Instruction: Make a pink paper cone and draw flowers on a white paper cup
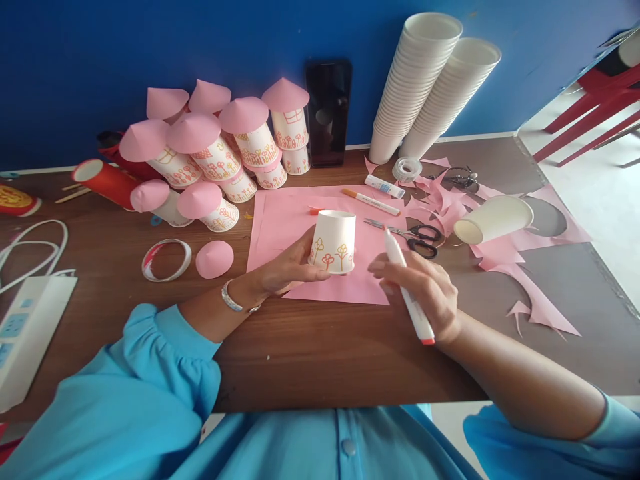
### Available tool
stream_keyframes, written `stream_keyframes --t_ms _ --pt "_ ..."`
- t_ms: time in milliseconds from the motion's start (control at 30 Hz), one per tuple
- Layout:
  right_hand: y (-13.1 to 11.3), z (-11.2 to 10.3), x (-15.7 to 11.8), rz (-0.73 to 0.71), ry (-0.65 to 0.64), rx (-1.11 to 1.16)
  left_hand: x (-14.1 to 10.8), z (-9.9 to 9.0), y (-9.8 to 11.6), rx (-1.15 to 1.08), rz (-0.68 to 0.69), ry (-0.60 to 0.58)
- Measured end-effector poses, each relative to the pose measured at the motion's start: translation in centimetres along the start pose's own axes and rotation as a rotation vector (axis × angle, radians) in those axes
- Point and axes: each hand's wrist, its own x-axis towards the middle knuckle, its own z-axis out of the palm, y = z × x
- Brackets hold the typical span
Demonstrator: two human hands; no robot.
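Observation:
My left hand grips an upside-down white paper cup with red and yellow flowers drawn around its lower part. Closed around a white marker with red ends, my right hand is just to the right of the cup, the marker's tip pointing up and apart from it. Beneath the cup lies a sheet of pink paper. On that sheet, black-handled scissors, an orange-and-white marker and a glue stick lie behind my right hand.
Decorated cups with pink cone roofs crowd the back left. Two tall cup stacks lean by the wall near a black phone. Pink scraps and a cup on its side lie right; a tape roll and power strip lie left.

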Motion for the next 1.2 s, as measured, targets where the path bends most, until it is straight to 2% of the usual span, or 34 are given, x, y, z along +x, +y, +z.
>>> stream_keyframes --t_ms 100,167,367,533,633,800,933,1033,1200 --pt "1.0 0.7 -0.2 0.16 0.028 0.111 -0.1 -0.1 0.1 -0.016 -0.006 -0.016" --pt "1.7 1.2 -0.1 0.197 -0.008 0.187 -0.1 -0.2 0.3 -0.034 0.003 -0.056" --pt "2.5 1.8 0.0 0.171 -0.056 0.255 -0.1 0.1 0.9 -0.019 -0.031 -0.142" --pt "2.2 1.7 0.2 0.182 -0.091 0.211 0.0 0.2 1.1 0.014 -0.039 -0.182" --pt "2.3 1.3 0.5 0.134 -0.094 0.139 0.0 0.3 0.8 0.072 -0.014 -0.145" --pt "2.5 0.9 0.4 -0.006 -0.098 -0.038 0.1 1.2 0.5 0.337 0.158 0.044" --pt "2.2 0.9 -0.2 0.009 -0.167 -0.127 -0.2 2.1 0.6 0.513 0.132 0.158" --pt "2.2 1.0 -0.4 0.014 -0.156 -0.104 -0.3 2.2 0.7 0.483 0.095 0.163" --pt "2.6 1.2 -0.2 0.045 -0.126 -0.044 -0.1 1.5 1.0 0.32 0.038 0.06"
